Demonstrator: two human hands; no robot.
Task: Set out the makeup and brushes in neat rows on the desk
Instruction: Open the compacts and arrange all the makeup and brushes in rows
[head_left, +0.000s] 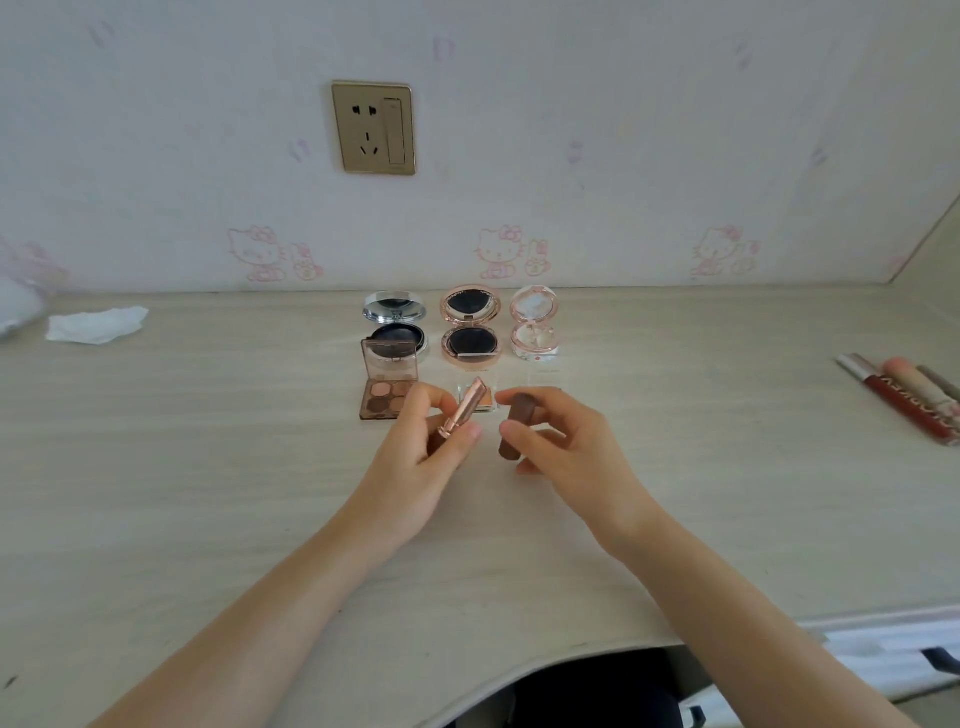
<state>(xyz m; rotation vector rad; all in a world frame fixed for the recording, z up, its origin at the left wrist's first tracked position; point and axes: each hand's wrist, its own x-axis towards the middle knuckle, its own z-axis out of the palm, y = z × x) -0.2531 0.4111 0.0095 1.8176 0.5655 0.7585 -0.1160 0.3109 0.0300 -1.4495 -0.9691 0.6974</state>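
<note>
My left hand (426, 447) holds an uncapped rose-gold lipstick (465, 408), tip pointing up and away. My right hand (550, 441) grips its dark brown cap (514, 428), held apart from the tube. Behind my hands, three open round compacts stand in a row: a silver one (396, 325), a rose-gold one (471, 322) and a clear pink one (534, 323). In front of them lies an open brown eyeshadow palette (388, 384). A clear palette (483, 400) is partly hidden behind the lipstick.
Several lip gloss tubes (906, 400) lie bunched near the desk's right edge. A crumpled white tissue (96, 325) sits at the far left. A wall socket (374, 127) is above the light wood desk (208, 467), whose curved front edge is close to me.
</note>
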